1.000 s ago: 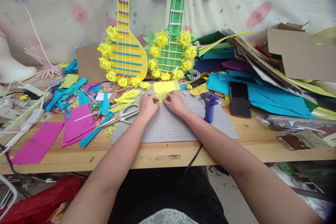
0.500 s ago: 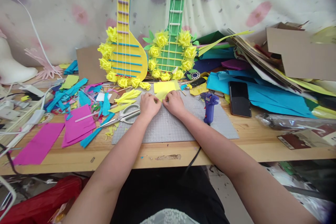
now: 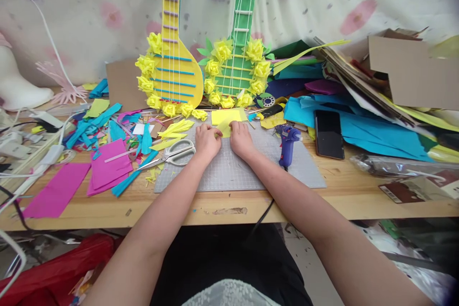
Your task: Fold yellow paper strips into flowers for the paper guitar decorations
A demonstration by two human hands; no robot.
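Between my hands is a small piece of yellow crepe paper (image 3: 225, 129), pinched at its edges. My left hand (image 3: 207, 143) has its fingers closed on the left edge. My right hand (image 3: 241, 139) grips the right side, its fingertips bent down over the paper. Just behind lies a stack of brighter yellow paper (image 3: 225, 116) on the grey cutting mat (image 3: 229, 172). Scissors (image 3: 175, 153) rest to the left of my left hand, their handles near my wrist. A blue glue gun (image 3: 287, 146) stands on the mat to the right of my right hand.
Yellow (image 3: 175, 74) and green (image 3: 234, 69) guitar-like shapes with yellow paper flowers lean at the back. Pink paper sheets (image 3: 111, 165) and coloured scraps lie left. A phone (image 3: 329, 134), blue crepe paper (image 3: 373, 129) and stacked cardboard (image 3: 412, 71) are on the right.
My hands have moved slightly apart, the right one shifting rightward, and more of the small yellow paper shows between them. The whole view has shifted slightly.
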